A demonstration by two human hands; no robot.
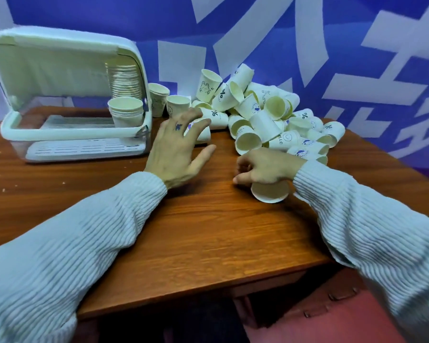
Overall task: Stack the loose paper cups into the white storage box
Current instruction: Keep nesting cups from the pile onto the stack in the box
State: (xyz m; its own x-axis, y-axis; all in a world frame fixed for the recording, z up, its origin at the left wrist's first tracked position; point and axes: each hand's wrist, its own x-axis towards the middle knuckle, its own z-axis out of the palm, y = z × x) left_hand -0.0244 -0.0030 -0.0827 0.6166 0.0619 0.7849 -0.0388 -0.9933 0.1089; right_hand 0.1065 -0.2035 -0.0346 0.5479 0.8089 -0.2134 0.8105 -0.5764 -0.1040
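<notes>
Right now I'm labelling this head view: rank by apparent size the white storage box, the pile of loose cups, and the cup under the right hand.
1. white storage box
2. pile of loose cups, close behind
3. cup under the right hand

A wooden table [208, 231] before a blue-and-white banner [332, 45].

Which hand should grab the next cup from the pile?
Left, probably. The left hand is open, its fingers almost on a lying cup. The right hand already holds a cup.
</notes>
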